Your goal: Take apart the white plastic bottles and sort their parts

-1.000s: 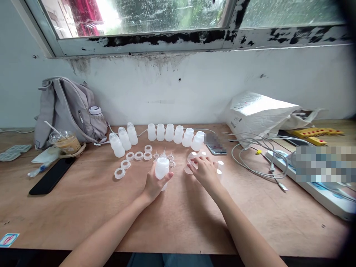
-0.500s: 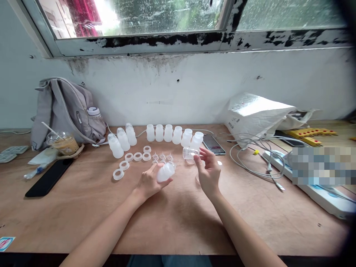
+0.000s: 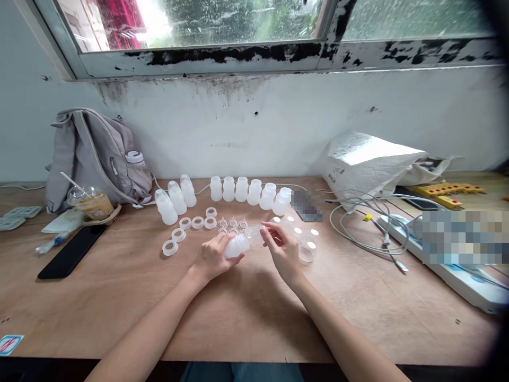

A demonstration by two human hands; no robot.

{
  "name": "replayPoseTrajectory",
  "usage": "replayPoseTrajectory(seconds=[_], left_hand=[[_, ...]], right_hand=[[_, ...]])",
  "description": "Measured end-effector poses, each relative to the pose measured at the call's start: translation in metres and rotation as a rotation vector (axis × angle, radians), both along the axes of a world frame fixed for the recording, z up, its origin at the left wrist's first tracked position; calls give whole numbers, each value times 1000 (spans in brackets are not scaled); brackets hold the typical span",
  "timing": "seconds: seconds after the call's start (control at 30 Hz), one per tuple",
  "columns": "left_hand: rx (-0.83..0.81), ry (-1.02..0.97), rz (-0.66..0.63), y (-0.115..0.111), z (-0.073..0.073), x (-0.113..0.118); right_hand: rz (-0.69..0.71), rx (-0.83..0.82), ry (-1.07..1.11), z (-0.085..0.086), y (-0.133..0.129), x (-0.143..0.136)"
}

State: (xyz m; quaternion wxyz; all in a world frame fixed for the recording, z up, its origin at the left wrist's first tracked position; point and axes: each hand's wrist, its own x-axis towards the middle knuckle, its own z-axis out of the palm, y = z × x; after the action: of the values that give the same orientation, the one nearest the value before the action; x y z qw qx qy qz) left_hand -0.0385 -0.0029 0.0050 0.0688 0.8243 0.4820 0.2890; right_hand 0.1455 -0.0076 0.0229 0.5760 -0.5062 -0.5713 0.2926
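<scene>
My left hand is wrapped round a frosted white baby bottle, which is tilted with its top end toward the right. Held in the fingers of my right hand is a clear bottle cap, close to the bottle's top; whether the two touch I cannot tell. Just behind the bottle stand several clear nipples. Several white collar rings lie to their left. Right of my right hand are several clear caps with whitish round tops.
A row of open bottles stands near the wall, with three capped bottles left of it. A backpack, a drink cup and a black phone are at left. Cables, a power strip and a silvery bag occupy the right.
My right hand has moved left with the clear cap, bringing it to the bottle's top end. The caps on the right are now uncovered. My left hand keeps the bottle in nearly the same place.
</scene>
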Motion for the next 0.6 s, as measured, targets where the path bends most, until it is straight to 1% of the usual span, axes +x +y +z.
replayPoseTrajectory(seconds=[0.23, 0.4, 0.47, 0.6], left_hand=[[61, 3, -59, -1, -2, 2], [89, -35, -45, 0, -7, 2], [92, -33, -42, -1, -7, 3], [119, -38, -43, -5, -6, 6]], right_hand=[[66, -29, -23, -7, -2, -7], [143, -36, 41, -11, -3, -11], [126, -4, 6, -13, -5, -12], [44, 69, -97, -18, -10, -14]])
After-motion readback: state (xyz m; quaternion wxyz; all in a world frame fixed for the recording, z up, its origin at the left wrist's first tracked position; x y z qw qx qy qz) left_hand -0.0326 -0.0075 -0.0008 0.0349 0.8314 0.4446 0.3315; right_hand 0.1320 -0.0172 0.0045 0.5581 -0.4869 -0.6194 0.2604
